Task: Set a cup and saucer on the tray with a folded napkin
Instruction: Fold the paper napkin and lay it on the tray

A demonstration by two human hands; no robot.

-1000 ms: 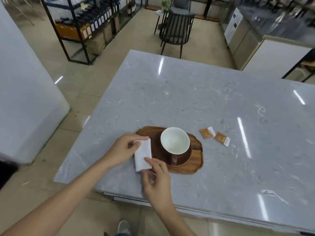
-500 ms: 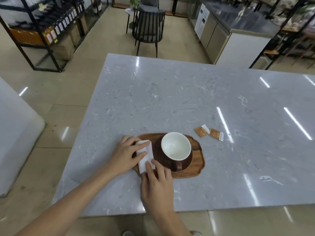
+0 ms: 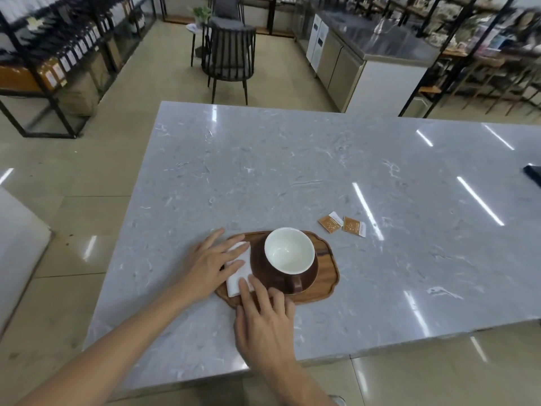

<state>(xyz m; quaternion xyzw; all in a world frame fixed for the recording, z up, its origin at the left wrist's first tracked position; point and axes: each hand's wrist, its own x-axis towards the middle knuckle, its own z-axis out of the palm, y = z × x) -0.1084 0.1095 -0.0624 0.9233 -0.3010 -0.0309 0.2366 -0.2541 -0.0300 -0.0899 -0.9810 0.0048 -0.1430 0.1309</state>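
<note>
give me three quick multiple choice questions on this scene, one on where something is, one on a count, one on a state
1. Where does the napkin lie?
A. on the tray, left of the saucer
B. inside the cup
C. beside the packets

2. How many orange packets lie on the table?
A. one
B. two
C. four

3. What state is the cup in?
A. tipped over
B. upright and empty
C. full of coffee

Answers:
1 A: the white napkin sits on the wooden tray under the left hand and the right hand.
2 B: one packet and a second lie side by side.
3 B: its white inside shows bare.
</note>
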